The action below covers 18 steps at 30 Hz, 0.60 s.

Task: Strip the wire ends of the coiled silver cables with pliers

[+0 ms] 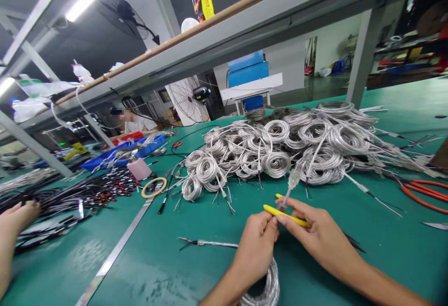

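My left hand is closed on a silvery clear cable near its connector, at the lower middle right. The cable's coil lies partly hidden beneath that hand, and a stripped wire end reaches out to the left over the green mat. My right hand is closed around a yellow-handled tool, its fingertips close to my left fingers. A clear connector points up just above both hands. Behind them is a large heap of coiled cables.
A steel ruler, a tape ring and a pink bottle lie left of centre. Another person's hand touches black cables at far left. Orange-handled scissors lie right. A shelf crosses above.
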Each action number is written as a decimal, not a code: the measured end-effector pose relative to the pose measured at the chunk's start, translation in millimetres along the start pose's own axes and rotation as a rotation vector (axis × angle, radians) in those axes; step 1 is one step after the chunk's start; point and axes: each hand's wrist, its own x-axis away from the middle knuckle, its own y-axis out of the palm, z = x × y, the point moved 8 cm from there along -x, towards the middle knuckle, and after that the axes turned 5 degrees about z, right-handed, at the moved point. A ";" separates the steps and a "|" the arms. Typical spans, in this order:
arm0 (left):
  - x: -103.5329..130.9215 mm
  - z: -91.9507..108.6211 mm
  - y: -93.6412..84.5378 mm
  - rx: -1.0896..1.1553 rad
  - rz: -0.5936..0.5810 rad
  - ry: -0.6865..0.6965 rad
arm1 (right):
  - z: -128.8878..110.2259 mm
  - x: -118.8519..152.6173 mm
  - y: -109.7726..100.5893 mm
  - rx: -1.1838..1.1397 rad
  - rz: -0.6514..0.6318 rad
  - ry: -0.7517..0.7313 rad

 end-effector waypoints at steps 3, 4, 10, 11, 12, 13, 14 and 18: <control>1.5 4.0 3.5 0.007 -0.048 0.009 | -0.5 -5.7 -4.1 -0.071 0.027 0.031; 1.7 4.0 4.8 0.020 -0.063 0.001 | -0.6 -7.6 -5.5 -0.095 0.034 0.040; -2.0 -4.6 3.8 0.177 -0.045 -0.104 | -1.8 -10.0 -8.0 -0.180 0.013 0.057; -2.8 -5.7 3.4 0.193 -0.039 -0.114 | -1.3 -8.7 -7.6 -0.188 0.015 0.066; -3.4 -6.4 2.9 0.201 -0.034 -0.118 | -0.3 -7.1 -6.9 -0.191 0.018 0.079; -4.0 -6.8 2.8 0.202 -0.033 -0.118 | 0.7 -5.3 -5.7 -0.182 0.017 0.089; -4.4 -7.4 3.0 0.198 -0.037 -0.118 | 1.3 -3.4 -3.7 -0.158 0.010 0.092; -5.2 -11.3 7.8 0.156 -0.103 -0.134 | -0.8 2.6 3.3 0.011 -0.016 0.017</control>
